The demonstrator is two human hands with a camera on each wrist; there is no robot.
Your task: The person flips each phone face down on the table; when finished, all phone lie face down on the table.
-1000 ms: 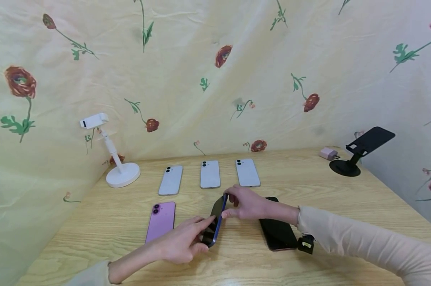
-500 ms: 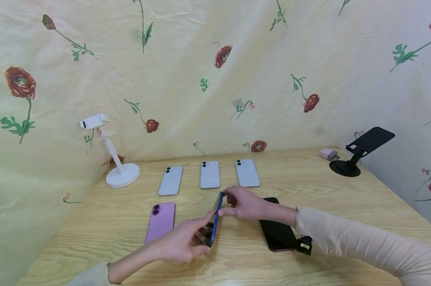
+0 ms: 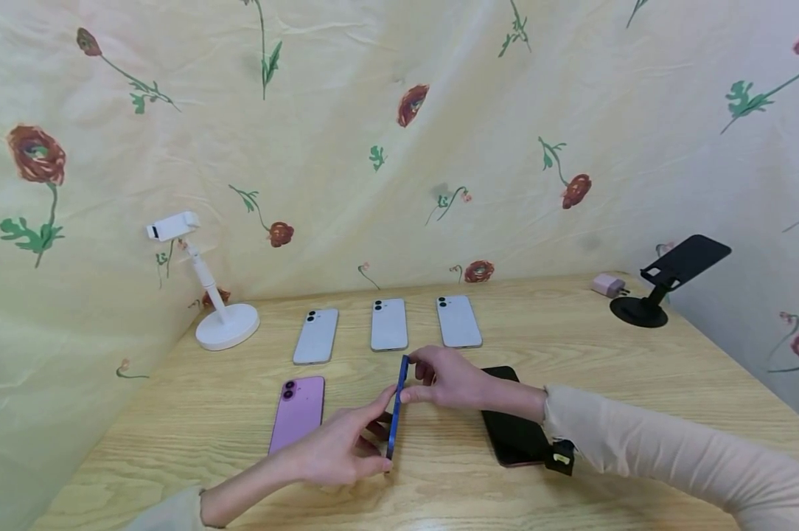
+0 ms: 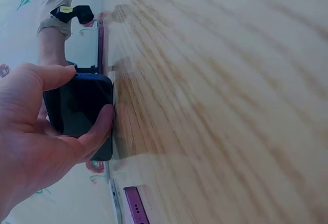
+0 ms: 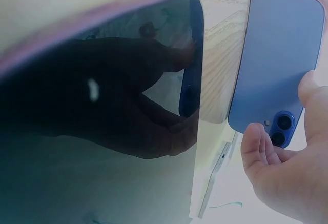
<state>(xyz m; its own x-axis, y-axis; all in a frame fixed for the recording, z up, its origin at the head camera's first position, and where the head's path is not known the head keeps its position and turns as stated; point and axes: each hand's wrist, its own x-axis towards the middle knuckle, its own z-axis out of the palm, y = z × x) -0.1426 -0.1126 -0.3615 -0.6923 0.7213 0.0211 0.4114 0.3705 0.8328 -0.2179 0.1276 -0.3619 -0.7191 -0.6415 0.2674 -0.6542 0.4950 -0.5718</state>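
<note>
A blue smartphone (image 3: 396, 413) stands on a long edge on the wooden table, between my two hands. Its dark screen (image 4: 82, 101) faces left, and its blue back with two camera lenses (image 5: 282, 129) faces right. My left hand (image 3: 336, 448) grips the near end, index finger on the upper edge and thumb low at the near corner. With thumb and curled fingers, my right hand (image 3: 449, 377) holds the far end near the lenses. Left of the left hand lies a purple smartphone (image 3: 300, 409), back up. Beneath the right forearm lies a black-screened smartphone (image 3: 514, 428), screen up.
Three white smartphones (image 3: 316, 336) lie back up in a row behind the hands. A white phone stand (image 3: 223, 324) rises at the back left. A black phone stand (image 3: 668, 276) and a pink charger plug (image 3: 608, 285) stand at the back right of the wooden table (image 3: 452, 487).
The blue phone has tipped from a slant to upright on its long edge, its screen turning out of the head view. Both hands stay on it; the right hand shifted slightly left.
</note>
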